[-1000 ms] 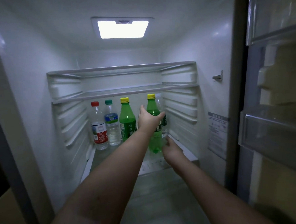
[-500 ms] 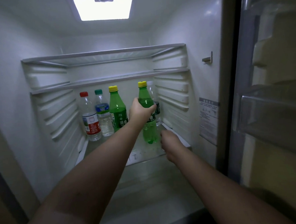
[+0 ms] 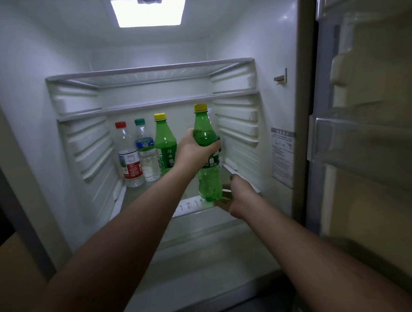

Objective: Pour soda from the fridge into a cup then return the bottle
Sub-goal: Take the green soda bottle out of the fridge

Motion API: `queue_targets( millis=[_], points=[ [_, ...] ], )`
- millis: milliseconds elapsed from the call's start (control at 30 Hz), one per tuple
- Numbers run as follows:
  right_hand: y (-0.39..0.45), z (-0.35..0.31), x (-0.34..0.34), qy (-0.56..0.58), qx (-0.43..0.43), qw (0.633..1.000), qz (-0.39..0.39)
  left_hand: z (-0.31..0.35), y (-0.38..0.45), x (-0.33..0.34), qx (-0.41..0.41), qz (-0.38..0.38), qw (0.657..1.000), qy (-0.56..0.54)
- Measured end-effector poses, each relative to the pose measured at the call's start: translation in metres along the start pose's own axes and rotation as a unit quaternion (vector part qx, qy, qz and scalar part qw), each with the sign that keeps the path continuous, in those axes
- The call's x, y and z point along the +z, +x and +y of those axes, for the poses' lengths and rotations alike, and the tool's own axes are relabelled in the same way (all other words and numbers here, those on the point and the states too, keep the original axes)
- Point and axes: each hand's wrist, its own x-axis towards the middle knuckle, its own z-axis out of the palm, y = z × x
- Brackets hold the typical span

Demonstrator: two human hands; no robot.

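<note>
Inside the open fridge, my left hand [image 3: 192, 151] grips a green soda bottle [image 3: 209, 179] with a yellow cap around its middle. It holds the bottle upright over the front edge of the glass shelf [image 3: 188, 206]. My right hand [image 3: 238, 199] is at the bottle's base, with its fingers reaching under it. Whether they touch the base I cannot tell. No cup is in view.
A second green bottle [image 3: 165, 143] and two clear water bottles, one red-capped [image 3: 129, 157] and one green-capped [image 3: 146, 152], stand at the back of the same shelf. Another clear bottle [image 3: 218, 141] is half hidden behind the held one. Door bins [image 3: 366, 135] hang at right.
The green bottle has come forward from the back of the shelf to its front edge. My right hand has moved in under the bottle's base.
</note>
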Motion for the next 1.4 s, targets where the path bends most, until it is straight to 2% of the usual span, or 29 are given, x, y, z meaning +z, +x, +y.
queue_targets(
  millis=[233, 633, 800, 1067, 1400],
  points=[
    [-0.036, 0.008, -0.01, 0.005, 0.032, 0.999, 0.001, 0.013, -0.041, -0.019, 0.015, -0.025, 1.0, 0.009],
    [-0.113, 0.031, -0.035, -0.02, -0.001, 1.0, 0.004, 0.053, -0.124, -0.038, 0.052, -0.043, 0.998, 0.015],
    [-0.151, 0.041, -0.053, -0.043, 0.006, 0.999, -0.016, 0.072, -0.157, -0.045, 0.061, -0.053, 0.997, 0.019],
    [-0.216, 0.047, -0.076, -0.044, 0.018, 0.998, -0.049, 0.107, -0.222, -0.058, 0.062, -0.025, 0.996, 0.065],
    [-0.32, 0.069, -0.133, -0.071, 0.047, 0.992, -0.088, 0.15, -0.337, -0.061, 0.048, 0.003, 0.997, 0.06]
  ],
)
